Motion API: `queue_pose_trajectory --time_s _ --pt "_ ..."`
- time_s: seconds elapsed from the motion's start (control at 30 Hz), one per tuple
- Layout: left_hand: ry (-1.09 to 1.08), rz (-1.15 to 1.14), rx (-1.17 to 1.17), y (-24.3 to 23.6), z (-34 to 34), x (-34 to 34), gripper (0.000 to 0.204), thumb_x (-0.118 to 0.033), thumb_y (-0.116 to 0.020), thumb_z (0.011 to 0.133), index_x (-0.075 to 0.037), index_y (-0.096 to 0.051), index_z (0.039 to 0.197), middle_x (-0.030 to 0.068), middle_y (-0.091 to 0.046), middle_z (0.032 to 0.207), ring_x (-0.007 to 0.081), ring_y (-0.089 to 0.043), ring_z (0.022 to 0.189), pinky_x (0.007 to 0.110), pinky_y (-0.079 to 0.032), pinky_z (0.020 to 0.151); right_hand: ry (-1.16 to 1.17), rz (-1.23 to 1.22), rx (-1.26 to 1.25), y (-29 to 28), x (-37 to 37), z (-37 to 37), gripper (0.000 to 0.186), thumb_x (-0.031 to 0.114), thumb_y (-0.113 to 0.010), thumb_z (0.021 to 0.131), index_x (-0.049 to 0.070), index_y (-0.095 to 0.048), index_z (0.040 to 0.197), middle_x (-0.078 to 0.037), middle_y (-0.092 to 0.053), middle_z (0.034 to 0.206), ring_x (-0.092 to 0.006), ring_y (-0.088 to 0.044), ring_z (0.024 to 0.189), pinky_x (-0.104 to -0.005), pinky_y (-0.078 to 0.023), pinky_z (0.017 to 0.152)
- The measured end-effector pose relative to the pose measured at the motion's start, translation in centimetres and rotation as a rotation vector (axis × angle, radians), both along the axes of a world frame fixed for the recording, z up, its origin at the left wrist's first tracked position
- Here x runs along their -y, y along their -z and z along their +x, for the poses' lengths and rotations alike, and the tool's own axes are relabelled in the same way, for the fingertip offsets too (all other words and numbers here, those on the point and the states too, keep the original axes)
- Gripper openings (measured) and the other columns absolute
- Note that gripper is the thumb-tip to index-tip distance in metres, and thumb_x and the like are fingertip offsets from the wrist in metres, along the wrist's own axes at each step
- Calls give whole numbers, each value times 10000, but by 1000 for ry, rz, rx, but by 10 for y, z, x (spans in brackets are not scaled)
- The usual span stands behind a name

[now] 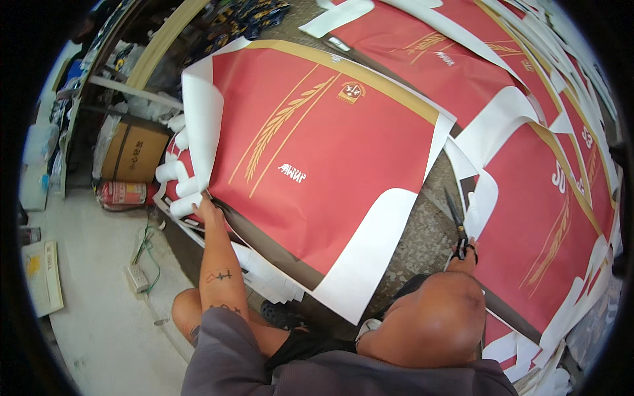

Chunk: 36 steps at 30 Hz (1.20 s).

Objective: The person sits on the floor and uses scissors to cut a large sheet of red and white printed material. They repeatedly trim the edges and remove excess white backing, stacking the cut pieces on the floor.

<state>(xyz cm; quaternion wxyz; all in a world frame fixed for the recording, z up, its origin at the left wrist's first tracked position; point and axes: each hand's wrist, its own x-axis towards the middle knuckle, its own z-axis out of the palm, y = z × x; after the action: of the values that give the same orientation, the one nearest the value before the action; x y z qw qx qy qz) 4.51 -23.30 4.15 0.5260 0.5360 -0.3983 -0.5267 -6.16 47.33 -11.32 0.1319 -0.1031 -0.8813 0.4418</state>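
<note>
A large red printed sheet [370,171] with white margins, a tan band and a gold wheat-ear design lies spread in front of me. My left hand [208,208] is closed on its near left corner, where the white margin curls up; some of the fingers are hidden. To the right, my right hand [466,259] grips the handles of a pair of dark scissors [457,216]. The blades point away from me, over the gap between this sheet and another red sheet [528,224], apart from the one in my left hand.
More red sheets [429,59] overlap at the far side and right. Rolled white pieces [187,185] lie beside my left hand. A cardboard box [135,153] and a red fire extinguisher [123,193] stand at left, near a power strip [137,278] on the pale floor.
</note>
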Motion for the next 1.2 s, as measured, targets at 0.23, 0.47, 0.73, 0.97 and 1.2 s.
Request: queue_pose_trajectory --time_s 0.23,0.47,0.73,0.97,1.2 --pt "106 -460 1343 1 55 -22 719 -56 -679 770 -6 -333 1398 259 -389 1389 407 -490 1192 437 -388 1040 138 371 152 -40 -17 -40 208 34 -602 810 -9 -652 1007 -153 -687 899 -313 -650 838 -364 -497 769" --pt "1573 -76 476 35 -33 -214 464 -11 -629 793 7 -496 1237 107 -644 1022 175 -653 815 293 -526 741 -335 -873 342 -134 161 -136 167 110 -683 805 -2 -629 915 -39 -649 856 -168 -593 771 -323 -480 701" --pt "754 -8 539 41 -43 -410 860 -152 -813 730 71 -254 1345 201 -411 1289 257 -440 1177 376 -436 943 -1064 -1142 554 -184 283 -106 163 89 -658 877 24 -519 935 -189 -653 1093 -249 -658 1000 -340 -514 869" --pt "539 499 29 63 -77 -189 466 56 -646 798 48 -467 1229 184 -569 1172 275 -590 1029 428 -506 873 -560 -190 233 -148 169 -143 267 237 -752 819 9 -625 876 -105 -686 810 -163 -655 765 -315 -502 683" --pt "316 120 394 39 -26 -121 1056 -261 -782 779 -73 -26 1492 206 -362 1416 345 -463 1227 513 -402 999 -139 426 -470 -79 57 -215 175 81 -634 791 43 -632 962 -164 -664 945 -351 -639 858 -480 -482 704"
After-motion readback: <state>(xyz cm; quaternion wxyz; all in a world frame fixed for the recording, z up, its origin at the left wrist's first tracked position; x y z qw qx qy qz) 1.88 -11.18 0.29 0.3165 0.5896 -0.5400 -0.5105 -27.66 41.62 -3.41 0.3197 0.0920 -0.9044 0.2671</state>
